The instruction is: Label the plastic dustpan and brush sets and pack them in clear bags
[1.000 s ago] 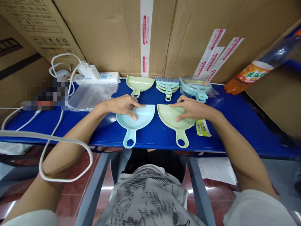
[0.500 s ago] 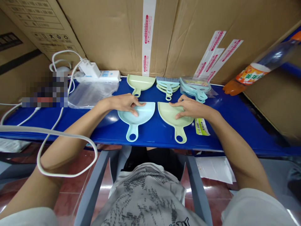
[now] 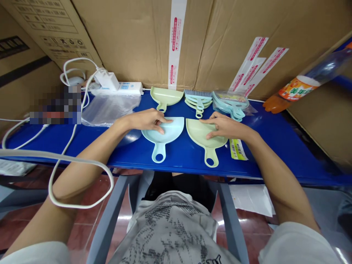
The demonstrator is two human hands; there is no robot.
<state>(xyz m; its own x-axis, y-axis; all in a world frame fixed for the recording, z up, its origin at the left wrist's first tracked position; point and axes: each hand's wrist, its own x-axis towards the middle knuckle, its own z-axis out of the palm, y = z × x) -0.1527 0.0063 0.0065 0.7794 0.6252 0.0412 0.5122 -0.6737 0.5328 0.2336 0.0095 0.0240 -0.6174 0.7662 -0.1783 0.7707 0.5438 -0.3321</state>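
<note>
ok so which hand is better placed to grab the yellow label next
Probably the right: the right hand lies close to the yellow label, while the left hand is farther off, touching the blue dustpan, with the green dustpan in between.

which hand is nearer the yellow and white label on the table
Right: the right hand is at the front green dustpan, just beyond the label; the left hand is farther off to the left, at the front light blue dustpan.
</note>
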